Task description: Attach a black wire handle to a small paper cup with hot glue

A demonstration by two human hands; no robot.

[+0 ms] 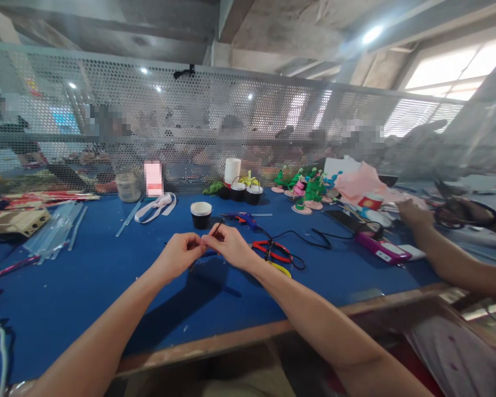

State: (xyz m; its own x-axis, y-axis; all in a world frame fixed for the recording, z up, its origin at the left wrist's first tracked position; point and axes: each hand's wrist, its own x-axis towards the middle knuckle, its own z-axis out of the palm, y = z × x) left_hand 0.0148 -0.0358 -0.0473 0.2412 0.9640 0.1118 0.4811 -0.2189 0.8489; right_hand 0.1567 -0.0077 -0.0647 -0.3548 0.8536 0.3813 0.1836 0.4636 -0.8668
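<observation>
While our left hand and right hand both pinch a thin dark wire above the blue worktop, just before the black cup, we keep fingertips close together. We judge steady, even tension best prevents kinks.

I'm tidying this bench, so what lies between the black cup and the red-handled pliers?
In the head view, a blue glue gun lies between the black cup and the red-handled pliers, with its black cord trailing right.
</observation>
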